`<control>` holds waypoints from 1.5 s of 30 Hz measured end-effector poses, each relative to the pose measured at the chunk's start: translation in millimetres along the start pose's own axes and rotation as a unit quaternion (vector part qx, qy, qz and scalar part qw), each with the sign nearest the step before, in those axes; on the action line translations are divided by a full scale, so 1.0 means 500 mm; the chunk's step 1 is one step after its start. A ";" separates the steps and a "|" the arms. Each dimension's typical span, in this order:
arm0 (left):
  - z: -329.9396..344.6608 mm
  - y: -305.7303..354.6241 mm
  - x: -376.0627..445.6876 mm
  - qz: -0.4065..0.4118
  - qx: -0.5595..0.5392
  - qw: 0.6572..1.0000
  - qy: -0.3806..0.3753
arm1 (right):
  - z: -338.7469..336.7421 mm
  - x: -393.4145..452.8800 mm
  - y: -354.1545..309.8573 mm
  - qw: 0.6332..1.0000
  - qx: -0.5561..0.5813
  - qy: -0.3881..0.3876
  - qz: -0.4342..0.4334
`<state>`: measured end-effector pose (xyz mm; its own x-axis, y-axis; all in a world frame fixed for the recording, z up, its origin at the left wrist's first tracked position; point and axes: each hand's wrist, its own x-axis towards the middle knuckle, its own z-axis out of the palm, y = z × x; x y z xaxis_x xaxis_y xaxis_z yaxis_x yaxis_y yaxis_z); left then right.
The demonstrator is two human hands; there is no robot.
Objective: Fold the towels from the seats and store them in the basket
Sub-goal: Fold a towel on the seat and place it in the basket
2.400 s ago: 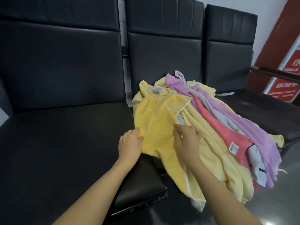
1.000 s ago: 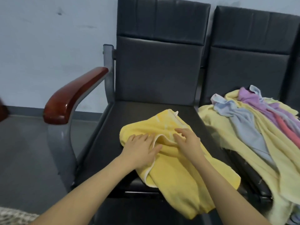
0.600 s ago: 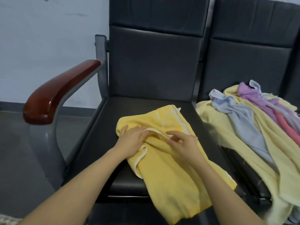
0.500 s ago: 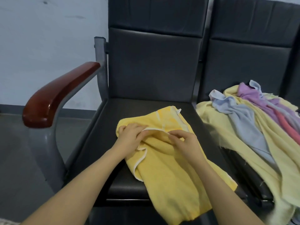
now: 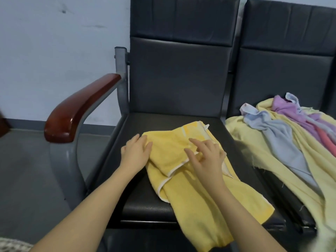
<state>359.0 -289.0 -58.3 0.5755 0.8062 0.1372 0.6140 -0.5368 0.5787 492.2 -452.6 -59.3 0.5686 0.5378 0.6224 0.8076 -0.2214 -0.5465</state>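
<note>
The yellow towel (image 5: 183, 179) lies spread on the black seat (image 5: 141, 206) at the armrest end of the row, apart from the heap, which looks like a choice to get a flat, bare surface for folding. Its far corner reaches toward the back edge of the seat, and its near end spills over the front edge and hangs down, so only the upper half is supported.

The left hand (image 5: 136, 151) lies flat with straight fingers on the towel's left edge, near the seat's left side; it grips nothing and seems to pin the cloth so it does not slide on the smooth cushion. The right hand (image 5: 205, 157) rests on the middle of the towel with fingers loosely spread and slightly bent, fingertips at a raised fold with a white hem. It appears to be feeling for that edge rather than pinching it; no grasp is visible.

The pile of towels (image 5: 283, 142), pale yellow, blue, purple and pink, is on the next seat to the right, draping over its front edge, waiting its turn. A corner of something woven shows at the lower left; whether it is the basket I cannot tell.
</note>
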 end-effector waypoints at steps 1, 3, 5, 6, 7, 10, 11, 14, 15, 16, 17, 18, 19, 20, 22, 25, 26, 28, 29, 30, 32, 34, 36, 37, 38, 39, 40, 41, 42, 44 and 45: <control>0.003 -0.008 0.004 -0.008 0.003 1.000 -0.006 | 0.005 -0.011 -0.008 0.999 -0.024 -0.014 -0.026; 0.009 -0.009 0.011 -0.008 -0.024 1.000 -0.016 | 0.014 -0.036 -0.023 0.995 -0.070 -0.059 -0.050; 0.015 -0.002 0.016 -0.009 -0.068 0.998 -0.015 | 0.024 -0.055 -0.028 0.988 -0.106 -0.104 -0.040; 0.018 0.000 0.016 -0.005 -0.078 0.997 -0.013 | 0.029 -0.061 -0.027 0.984 -0.123 -0.128 -0.034; 0.023 0.001 0.016 0.003 -0.081 0.997 -0.006 | 0.035 -0.065 -0.024 0.979 -0.135 -0.147 -0.030; 0.027 -0.002 0.016 0.028 -0.085 0.995 0.046 | 0.040 -0.059 -0.017 0.984 -0.092 -0.150 -0.005; 0.023 -0.004 0.016 0.033 -0.098 0.992 0.068 | 0.038 -0.054 -0.018 0.988 -0.060 -0.140 0.006; 0.004 -0.006 0.018 0.051 -0.153 0.979 0.125 | 0.027 -0.050 -0.016 0.992 0.007 -0.122 0.034; -0.002 -0.004 0.017 0.054 -0.160 0.976 0.138 | 0.026 -0.053 -0.018 0.993 0.010 -0.114 0.034; -0.007 -0.001 0.015 0.054 -0.157 0.975 0.148 | 0.026 -0.057 -0.023 0.994 0.004 -0.107 0.031; -0.011 0.004 0.011 0.053 -0.144 0.976 0.156 | 0.028 -0.062 -0.030 0.994 -0.011 -0.105 0.023; -0.015 0.010 0.007 0.052 -0.124 0.977 0.163 | 0.033 -0.067 -0.037 0.993 -0.033 -0.115 0.013; -0.017 0.013 0.003 0.053 -0.103 0.979 0.167 | 0.039 -0.072 -0.045 0.990 -0.057 -0.131 0.001; -0.019 0.015 -0.002 0.056 -0.081 0.981 0.169 | 0.044 -0.077 -0.050 0.986 -0.077 -0.145 -0.011; -0.019 0.013 -0.013 0.061 -0.056 0.983 0.164 | 0.053 -0.081 -0.054 0.983 -0.095 -0.153 -0.029; -0.026 -0.001 -0.025 0.074 -0.106 0.983 0.128 | 0.047 -0.075 -0.052 0.993 -0.026 -0.112 -0.009; -0.032 -0.003 -0.029 0.074 -0.135 0.981 0.117 | 0.039 -0.070 -0.050 0.995 0.016 -0.094 0.008; -0.047 0.001 -0.037 0.076 -0.176 0.974 0.121 | 0.016 -0.054 -0.046 0.996 0.069 -0.050 0.027; -0.054 0.008 -0.040 0.079 -0.191 0.969 0.136 | 0.003 -0.045 -0.046 0.997 0.074 -0.026 0.024; -0.063 0.019 -0.043 0.085 -0.206 0.963 0.153 | -0.011 -0.038 -0.046 0.998 0.067 -0.005 0.015; -0.079 0.051 -0.047 0.115 -0.223 0.949 0.189 | -0.037 -0.026 -0.051 0.999 0.046 0.029 -0.004; -0.092 0.088 -0.051 0.162 -0.217 0.936 0.225 | -0.060 -0.015 -0.054 0.997 0.056 0.053 0.007; -0.096 0.123 -0.052 0.222 -0.185 0.923 0.255 | -0.082 -0.006 -0.051 0.991 0.102 0.073 0.042; -0.094 0.138 -0.053 0.251 -0.164 0.920 0.252 | -0.093 -0.002 -0.047 0.987 0.125 0.083 0.063; -0.090 0.152 -0.055 0.276 -0.143 0.923 0.225 | -0.103 0.001 -0.041 0.981 0.144 0.095 0.086; -0.081 0.162 -0.056 0.299 -0.112 0.931 0.180 | -0.113 0.003 -0.034 0.974 0.163 0.108 0.111; -0.067 0.167 -0.057 0.318 -0.068 0.936 0.133 | -0.120 0.005 -0.025 0.966 0.182 0.123 0.136; -0.050 0.167 -0.056 0.330 -0.025 0.939 0.094 | -0.127 0.006 -0.014 0.957 0.199 0.138 0.161; -0.033 0.162 -0.055 0.325 -0.001 0.943 0.066 | -0.131 0.006 -0.003 0.948 0.211 0.152 0.183; -0.006 0.142 -0.053 0.265 -0.014 0.963 0.051 | -0.136 0.007 0.020 0.937 0.219 0.168 0.213; 0.002 0.129 -0.053 0.221 -0.023 0.973 0.059 | -0.137 0.005 0.029 0.937 0.215 0.167 0.220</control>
<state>383.8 -345.3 -25.4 0.7102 0.5232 0.4710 0.2942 -0.8284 0.4766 516.0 -510.2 -27.1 0.9070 0.1708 0.3850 0.3866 0.0250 -0.9219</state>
